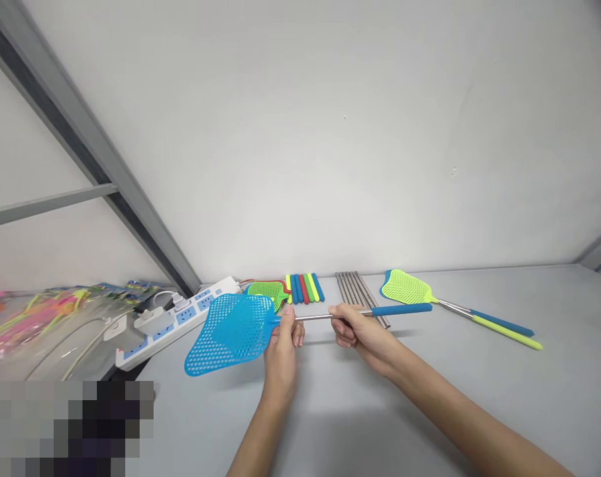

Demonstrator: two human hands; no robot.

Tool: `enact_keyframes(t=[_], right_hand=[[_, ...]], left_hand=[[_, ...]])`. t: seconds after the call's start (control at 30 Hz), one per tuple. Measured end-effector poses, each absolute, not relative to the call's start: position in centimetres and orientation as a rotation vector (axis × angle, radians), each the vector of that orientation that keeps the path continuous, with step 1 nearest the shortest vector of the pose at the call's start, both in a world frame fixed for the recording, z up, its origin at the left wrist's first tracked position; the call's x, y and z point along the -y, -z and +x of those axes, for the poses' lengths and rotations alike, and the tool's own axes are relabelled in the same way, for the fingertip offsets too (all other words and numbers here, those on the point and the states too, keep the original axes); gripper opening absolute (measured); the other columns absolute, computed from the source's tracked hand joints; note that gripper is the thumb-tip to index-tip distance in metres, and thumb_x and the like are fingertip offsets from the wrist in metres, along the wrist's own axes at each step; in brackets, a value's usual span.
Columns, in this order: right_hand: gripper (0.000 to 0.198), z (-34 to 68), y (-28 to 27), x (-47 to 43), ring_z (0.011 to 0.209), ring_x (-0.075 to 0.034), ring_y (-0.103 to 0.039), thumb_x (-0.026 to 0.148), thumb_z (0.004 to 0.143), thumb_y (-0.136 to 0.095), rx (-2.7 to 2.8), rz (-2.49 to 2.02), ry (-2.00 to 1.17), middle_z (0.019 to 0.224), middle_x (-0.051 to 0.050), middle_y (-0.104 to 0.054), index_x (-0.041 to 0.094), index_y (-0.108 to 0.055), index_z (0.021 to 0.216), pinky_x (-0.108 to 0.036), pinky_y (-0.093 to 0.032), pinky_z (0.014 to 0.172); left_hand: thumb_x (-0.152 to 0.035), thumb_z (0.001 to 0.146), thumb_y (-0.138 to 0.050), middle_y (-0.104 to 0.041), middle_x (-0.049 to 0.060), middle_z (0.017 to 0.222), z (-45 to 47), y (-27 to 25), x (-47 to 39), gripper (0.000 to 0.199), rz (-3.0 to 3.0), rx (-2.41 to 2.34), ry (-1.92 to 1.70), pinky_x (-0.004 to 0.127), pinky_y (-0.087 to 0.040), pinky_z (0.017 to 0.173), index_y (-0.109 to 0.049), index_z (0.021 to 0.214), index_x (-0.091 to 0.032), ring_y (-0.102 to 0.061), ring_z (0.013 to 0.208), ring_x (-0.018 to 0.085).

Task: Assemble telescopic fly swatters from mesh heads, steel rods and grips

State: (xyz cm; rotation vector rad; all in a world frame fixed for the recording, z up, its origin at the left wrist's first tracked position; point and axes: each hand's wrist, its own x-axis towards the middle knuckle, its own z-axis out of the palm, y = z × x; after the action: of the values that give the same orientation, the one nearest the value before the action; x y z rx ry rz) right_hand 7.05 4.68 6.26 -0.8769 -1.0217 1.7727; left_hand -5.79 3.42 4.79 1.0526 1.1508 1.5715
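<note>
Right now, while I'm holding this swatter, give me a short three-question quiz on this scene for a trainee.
1. True or false: the left hand holds the blue swatter closer to its mesh head than the right hand does.
2. Which lie nearer the power strip? A) metal rods B) coloured tubes
3. Fill in: at the right, a ____ handle lies beside the yellow handle.

Key: 1. True; 2. B; 3. blue
</note>
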Motion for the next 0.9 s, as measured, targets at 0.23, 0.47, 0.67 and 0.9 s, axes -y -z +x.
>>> enact_keyframes(t=[0.23, 0.47, 0.67, 0.9], right_hand=[[0.028, 7.20, -6.31, -4.66, 0.039, -0.005, -0.021, 0.026, 0.068, -0.048, 1.005, -0.856, -1.772, 0.041, 0.006, -0.031, 0.016, -0.038, 0.043, -0.023, -0.019, 0.041], [0.029, 7.36, -6.40, -4.70, 0.039, -0.005, -0.020, 0.026, 0.069, -0.048, 1.018, -0.851, -1.782, 0.041, 0.006, -0.029, 0.017, -0.037, 0.043, -0.024, -0.018, 0.042], [0.028, 7.38, -6.36, -4.78, 0.040, -0.006, -0.019, 0.027, 0.068, -0.047, 1.025, -0.857, -1.779, 0.041, 0.006, -0.030, 0.017, -0.037, 0.044, -0.024, -0.018, 0.042], [0.030, 7.75, -6.51, -4.85, 0.040, -0.006, -0.021, 0.027, 0.070, -0.047, 1.074, -0.885, -1.763, 0.041, 0.006, -0.028, 0.017, -0.038, 0.043, -0.024, -0.020, 0.043]], left_hand=[[-0.037, 0.075, -0.042, -0.022, -0.007, 0.044, -5.71, -5.03, -3.41, 0.035, 1.047, -1.157, -1.576, 0.022, -0.026, 0.045, -0.023, 0.051, -0.020, -0.024, 0.042, 0.008], [-0.036, 0.076, -0.042, -0.022, -0.007, 0.045, -5.80, -4.94, -3.53, 0.035, 1.051, -1.141, -1.591, 0.022, -0.026, 0.045, -0.023, 0.052, -0.019, -0.023, 0.043, 0.008], [-0.037, 0.074, -0.043, -0.021, -0.007, 0.044, -6.00, -4.92, -3.63, 0.035, 1.052, -1.186, -1.596, 0.022, -0.025, 0.043, -0.023, 0.052, -0.020, -0.023, 0.041, 0.007], [-0.037, 0.073, -0.045, -0.022, -0.007, 0.043, -6.12, -4.99, -3.59, 0.035, 1.053, -1.189, -1.610, 0.023, -0.025, 0.044, -0.024, 0.050, -0.020, -0.024, 0.041, 0.008]])
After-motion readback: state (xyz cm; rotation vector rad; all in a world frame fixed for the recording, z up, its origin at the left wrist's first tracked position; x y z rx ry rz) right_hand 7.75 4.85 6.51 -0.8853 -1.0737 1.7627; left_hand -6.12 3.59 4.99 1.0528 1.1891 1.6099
